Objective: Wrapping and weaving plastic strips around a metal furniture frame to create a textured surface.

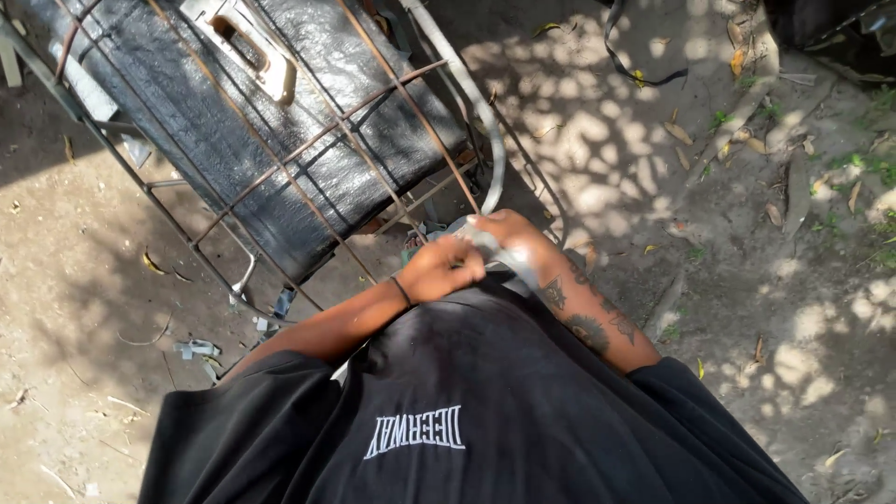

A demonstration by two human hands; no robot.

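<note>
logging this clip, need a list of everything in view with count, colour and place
metal tube: one, grey, curving from the top centre down into both hands
wire frame: one, rusty brown rods, over the black case, upper left
black case: one, black textured with a pale metal handle, upper left under the frame
black strap: one, black, on the ground at the top right of centre
dry leaves: many, yellow-brown, scattered on the ground at right
dirt ground: brown, sun-dappled, all around
black shirt: one, black with white print, bottom centre
left hand: closed around the tube's lower end, black wrist band
right hand: gripping the tube, tattooed forearm
</note>
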